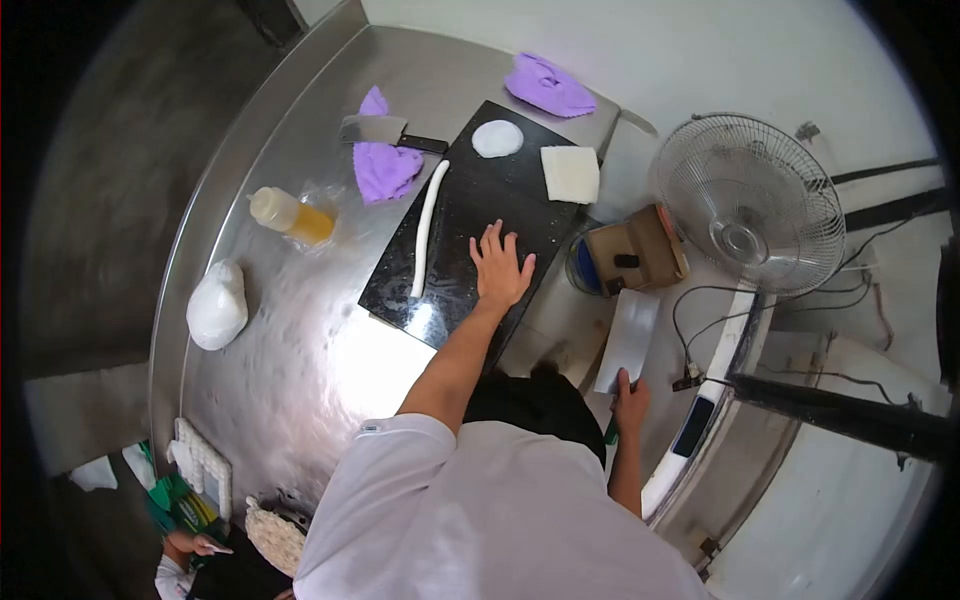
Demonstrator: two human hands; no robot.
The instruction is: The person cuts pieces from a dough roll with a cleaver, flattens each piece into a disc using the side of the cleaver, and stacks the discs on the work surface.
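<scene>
My left hand [500, 270] lies palm down over the black board [465, 205], fingers spread, holding nothing. To its left a long white dough rope [430, 230] runs along the board's edge. Farther up the board are a round white dough piece [497, 138] and a folded off-white cloth [570, 174]. Low on my right side, off the board, my right hand [630, 400] is closed around a cleaver [628, 340] with a broad pale blade; part of a green handle shows below.
A second cleaver [375, 130] rests on a purple cloth [385, 172]. An oil bottle [290, 215] and a white bundle [217, 305] stand on the steel table [290, 370]. Another purple cloth [550, 85], a box [640, 250] and a fan [750, 205] are rightward. A person's hand [190, 543] shows lower left.
</scene>
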